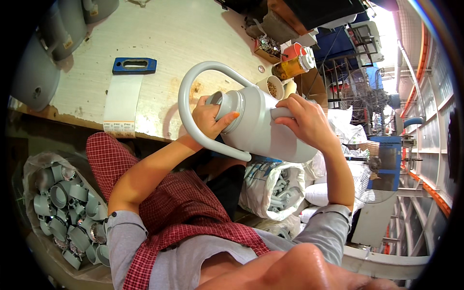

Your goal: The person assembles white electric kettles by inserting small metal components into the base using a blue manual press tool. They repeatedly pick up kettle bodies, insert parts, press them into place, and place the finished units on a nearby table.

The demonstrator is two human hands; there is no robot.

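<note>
A large light-grey plastic watering can (pixel 258 125) lies tilted between my hands, held above my lap at the bench edge. Its long looped handle (pixel 185 92) arches over my left wrist. My left hand (pixel 209 120) grips the can at its ringed neck (pixel 235 107), thumb over the collar and other fingers partly hidden. On the can's side, my right hand (pixel 302 118) has its fingers closed on a rounded grey plastic piece (pixel 280 113). Whether that piece is fixed to the can, I cannot tell.
On the pale bench (pixel 159 29) lie a blue-framed tool (pixel 135 58) and a white label strip (pixel 123 99). Grey cans (pixel 34 77) stand far left. A yellowish jar (pixel 287 67) and bowl (pixel 271 88) sit right. Bags hold grey rings (pixel 60 193) and curved grey parts (pixel 285 191).
</note>
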